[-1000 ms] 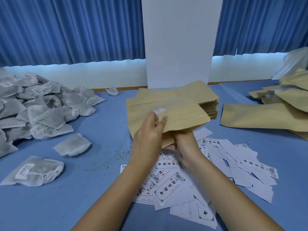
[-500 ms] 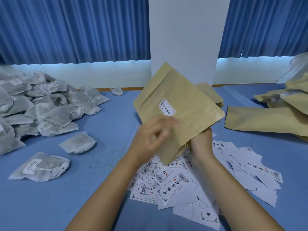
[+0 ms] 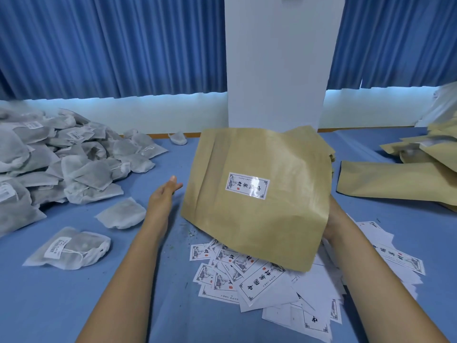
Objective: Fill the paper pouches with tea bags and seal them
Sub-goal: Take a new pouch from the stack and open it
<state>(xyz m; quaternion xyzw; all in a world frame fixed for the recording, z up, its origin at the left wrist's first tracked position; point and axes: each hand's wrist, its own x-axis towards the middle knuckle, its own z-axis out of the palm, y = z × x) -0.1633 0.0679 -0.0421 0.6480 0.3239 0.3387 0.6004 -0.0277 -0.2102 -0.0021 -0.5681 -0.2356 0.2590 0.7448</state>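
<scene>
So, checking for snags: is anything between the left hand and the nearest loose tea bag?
Nothing visible. The left hand is open beside the tea bag, only bare tablecloth between them; the pouch is on its other side.

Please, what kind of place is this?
Probably a small hand-packing workroom: a heap of tea bags on a blue-covered table, stacks of kraft pouches, and loose printed labels.

Kraft paper pouch [image 3: 259,206], flat, with a white printed label [image 3: 247,185] affixed to its face, is held tilted above the counter [image 3: 74,305] by the right hand [image 3: 332,226] at its right edge. White mesh tea bags [image 3: 61,164] are heaped at the far left. Further pouches [image 3: 395,179] are piled at the right.
</scene>
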